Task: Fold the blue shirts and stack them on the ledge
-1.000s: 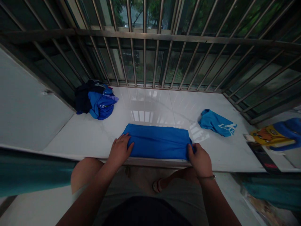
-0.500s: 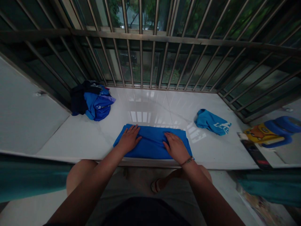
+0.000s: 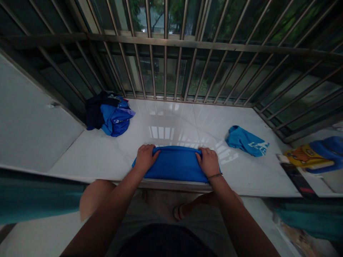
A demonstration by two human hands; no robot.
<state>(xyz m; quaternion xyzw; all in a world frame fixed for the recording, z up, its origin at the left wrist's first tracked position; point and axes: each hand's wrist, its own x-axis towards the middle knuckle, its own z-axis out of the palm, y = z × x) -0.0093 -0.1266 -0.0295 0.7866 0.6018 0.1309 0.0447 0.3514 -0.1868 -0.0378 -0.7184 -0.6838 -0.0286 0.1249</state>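
Blue cloth (image 3: 175, 163) sits on the window ledge (image 3: 259, 178), right of and nearer than the clothes pile (image 3: 114, 116). Left hand (image 3: 144, 158) and right hand (image 3: 209, 162) both grip its far edge; I'd keep them level, evenly taut, no skew.

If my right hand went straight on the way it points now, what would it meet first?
Probably the metal window bars, beyond the white ledge; your right hand is at the far edge of the blue cloth. Depth is hard to judge from one view.
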